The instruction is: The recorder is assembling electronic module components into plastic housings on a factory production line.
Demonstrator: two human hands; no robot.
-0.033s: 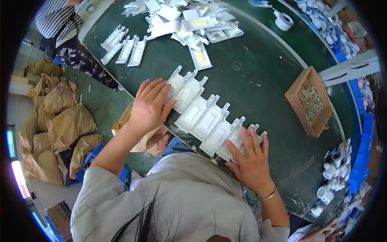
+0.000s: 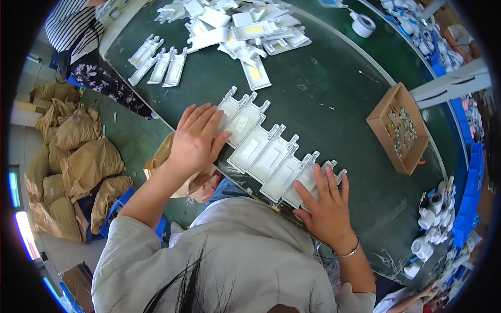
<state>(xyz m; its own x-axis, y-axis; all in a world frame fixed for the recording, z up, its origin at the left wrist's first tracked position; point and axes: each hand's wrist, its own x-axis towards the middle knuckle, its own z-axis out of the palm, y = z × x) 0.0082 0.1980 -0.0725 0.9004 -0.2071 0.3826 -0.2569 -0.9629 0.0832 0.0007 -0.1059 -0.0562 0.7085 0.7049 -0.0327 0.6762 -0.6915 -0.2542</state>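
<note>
A row of several flat white plastic housings [image 2: 271,154] lies side by side near the front edge of the dark green table [image 2: 334,88]. My left hand [image 2: 195,138] lies flat with fingers spread on the left end of the row. My right hand [image 2: 326,206], a thin bracelet on its wrist, rests flat on the right end. Neither hand grips anything.
A second short row of white housings [image 2: 159,65] and a loose heap of them [image 2: 245,28] lie at the far side. A cardboard box of small metal parts [image 2: 399,128] stands at right, a tape roll [image 2: 364,23] beyond it. Brown paper sacks [image 2: 78,167] are piled on the floor at left.
</note>
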